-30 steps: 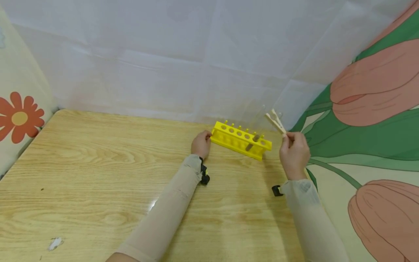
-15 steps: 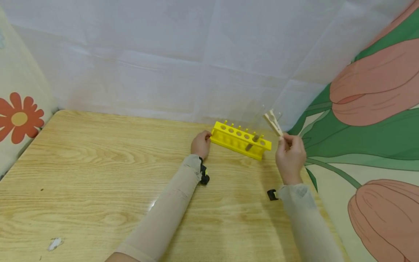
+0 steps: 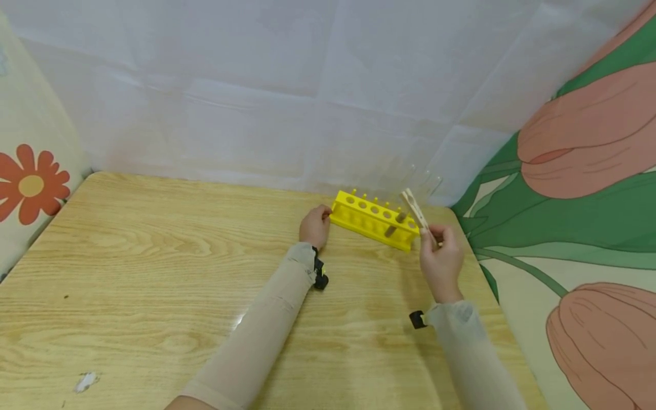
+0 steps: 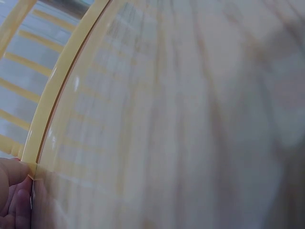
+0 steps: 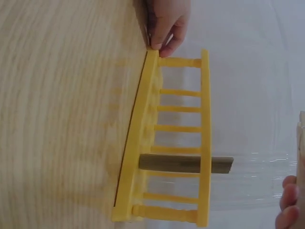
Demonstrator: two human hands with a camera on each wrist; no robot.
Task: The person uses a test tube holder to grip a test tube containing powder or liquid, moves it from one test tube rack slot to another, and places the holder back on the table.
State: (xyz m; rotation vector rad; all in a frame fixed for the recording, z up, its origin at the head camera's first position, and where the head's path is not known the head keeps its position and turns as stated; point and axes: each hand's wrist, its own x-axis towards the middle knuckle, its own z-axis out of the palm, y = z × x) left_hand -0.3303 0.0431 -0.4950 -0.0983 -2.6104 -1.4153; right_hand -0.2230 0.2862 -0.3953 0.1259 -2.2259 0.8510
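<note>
A yellow test tube rack (image 3: 376, 219) stands on the wooden table, angled toward the right. My left hand (image 3: 315, 226) pinches the left end of its base, as the right wrist view also shows. Near the rack's right end, clear glass test tubes (image 3: 435, 185) rise from it, hard to make out. Dark brown contents (image 5: 186, 163) fill the lower part of one tube. My right hand (image 3: 442, 259) grips a wooden test tube holder (image 3: 416, 209), its tip pointing up and left over the rack's right end. Whether the holder touches a tube, I cannot tell.
A white sheet (image 3: 230, 102) hangs behind the table (image 3: 154, 256). On the right stands a flower-printed panel (image 3: 579, 228), close to the right arm. A white chipped patch (image 3: 87, 381) marks the tabletop at the front left.
My right hand has moved left and down with the wooden test tube holder, bringing it over the rack's right end. The holder's arms look closer together. My left hand and the rack keep their place.
</note>
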